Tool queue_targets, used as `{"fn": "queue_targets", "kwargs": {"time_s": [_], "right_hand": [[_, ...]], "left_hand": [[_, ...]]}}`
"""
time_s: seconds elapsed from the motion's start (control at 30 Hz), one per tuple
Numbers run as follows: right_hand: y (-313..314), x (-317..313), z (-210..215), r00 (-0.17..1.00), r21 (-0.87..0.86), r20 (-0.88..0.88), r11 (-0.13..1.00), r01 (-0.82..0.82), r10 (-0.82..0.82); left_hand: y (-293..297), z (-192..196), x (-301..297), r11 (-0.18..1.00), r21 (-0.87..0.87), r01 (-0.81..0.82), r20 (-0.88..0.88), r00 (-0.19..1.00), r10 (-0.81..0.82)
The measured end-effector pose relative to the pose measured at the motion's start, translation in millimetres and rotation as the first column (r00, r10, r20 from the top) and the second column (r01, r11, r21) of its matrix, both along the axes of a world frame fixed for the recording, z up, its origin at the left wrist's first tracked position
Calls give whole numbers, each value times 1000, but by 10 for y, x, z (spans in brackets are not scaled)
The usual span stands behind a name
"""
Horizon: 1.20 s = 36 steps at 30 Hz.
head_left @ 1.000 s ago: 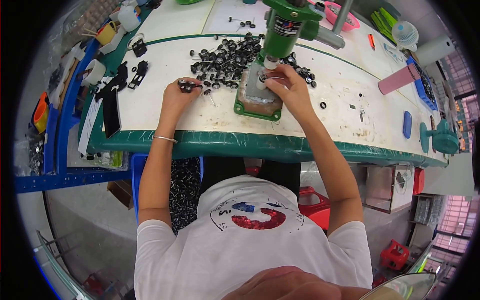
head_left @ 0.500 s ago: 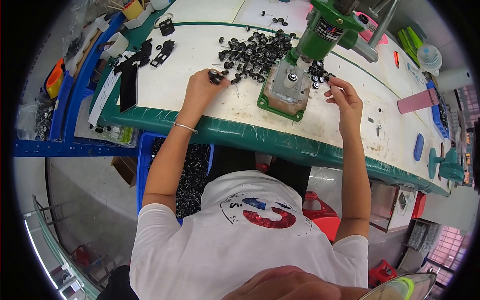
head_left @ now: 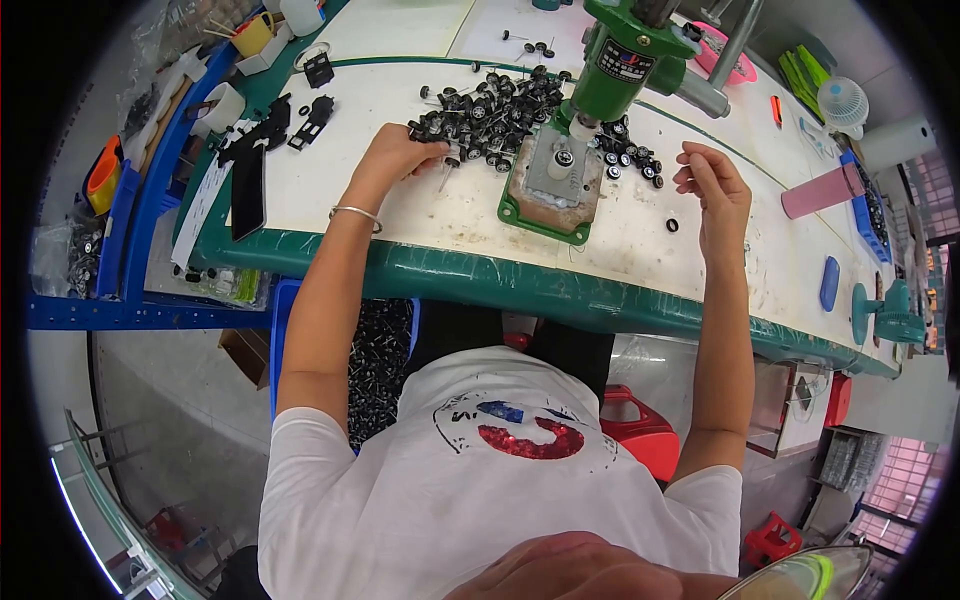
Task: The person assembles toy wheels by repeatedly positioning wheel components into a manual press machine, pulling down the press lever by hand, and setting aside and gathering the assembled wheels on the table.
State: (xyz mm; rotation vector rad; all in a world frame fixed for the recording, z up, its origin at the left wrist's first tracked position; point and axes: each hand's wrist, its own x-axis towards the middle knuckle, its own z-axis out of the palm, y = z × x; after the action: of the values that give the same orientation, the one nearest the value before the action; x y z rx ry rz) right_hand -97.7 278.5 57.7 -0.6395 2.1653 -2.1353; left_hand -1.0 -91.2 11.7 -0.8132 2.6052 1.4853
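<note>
My left hand [head_left: 398,160] is at the near-left edge of a pile of small black wheels on thin metal axles [head_left: 490,115]. Its fingers are curled and pressed together, and what lies between them is hidden. To the right of a green bench press [head_left: 607,75], my right hand [head_left: 715,190] hovers with loosely bent fingers apart, nothing visible in them. On the press's base [head_left: 535,208], a small wheel [head_left: 564,158] sits on a pale round post beneath the ram. A black ring [head_left: 672,225] lies on the tabletop, nearest my right hand. Several loose wheels [head_left: 626,160] are grouped right of the press.
A dark phone-like slab [head_left: 249,195] and black plastic parts [head_left: 312,122] lie at the left. A pink cylinder [head_left: 822,198], a blue case [head_left: 829,283] and small fans [head_left: 843,103] stand rightward. A blue bin of axle parts [head_left: 385,350] is below the green table edge [head_left: 450,268].
My right hand has moved right, away from the loose wheels. My left hand has shifted left; the black wheel seen at its fingers is no longer distinct. A black ring now shows on the table.
</note>
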Motion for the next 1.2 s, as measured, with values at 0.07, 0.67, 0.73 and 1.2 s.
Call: {"fn": "queue_targets", "kwargs": {"time_s": [0.07,0.67,0.73,1.2], "right_hand": [[30,-23,56,1000,-17,-6,1000,26,-26],[-27,-156,423,995,-102,-79,994,44,-52],[-41,-204,500,995,-92,-83,994,52,-60],[-737,-592,1801,994,-320,-107,947,-8,-28]], "left_hand": [[38,30,-6,992,-92,82,-44,995,-87],[-99,-366,20,974,-130,-186,-373,919,126],[51,-138,174,990,-7,-139,-398,909,125],[720,-131,118,904,427,6,-348,924,159]]}}
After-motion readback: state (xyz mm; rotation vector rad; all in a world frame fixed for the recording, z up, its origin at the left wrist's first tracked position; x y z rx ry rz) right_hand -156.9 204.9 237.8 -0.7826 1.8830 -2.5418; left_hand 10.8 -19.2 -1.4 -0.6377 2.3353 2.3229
